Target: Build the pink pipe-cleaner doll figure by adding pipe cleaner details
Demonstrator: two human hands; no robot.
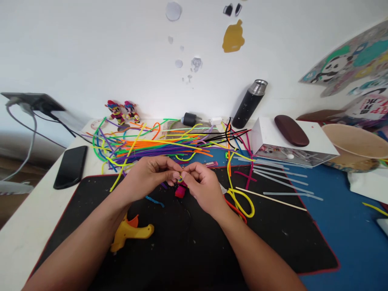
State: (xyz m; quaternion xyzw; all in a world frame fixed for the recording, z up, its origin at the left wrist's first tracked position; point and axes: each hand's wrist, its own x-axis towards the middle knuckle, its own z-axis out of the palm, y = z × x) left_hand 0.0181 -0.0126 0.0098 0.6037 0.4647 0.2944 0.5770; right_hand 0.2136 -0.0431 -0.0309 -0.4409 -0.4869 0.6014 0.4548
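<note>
My left hand (148, 178) and my right hand (204, 186) meet over the black mat (169, 254), fingertips nearly touching. Both pinch a small piece with yellow and green on it, mostly hidden by the fingers. Just below the fingertips is a small bright pink piece (180, 191). A short blue fuzzy strip (154, 201) lies on the mat below my left hand. Scissors with yellow and orange handles (250, 206) lie to the right of my right hand. A yellow glue gun (133, 232) rests below my left forearm's inner side.
Colourful pipe cleaners (163, 145) spread behind my hands. Glue sticks (281, 182) and a thin wooden stick (273, 199) lie at the right. Farther out are a phone (70, 166), two small figures (117, 112), a black flask (248, 106) and a white box (318, 146) with a dark case on top.
</note>
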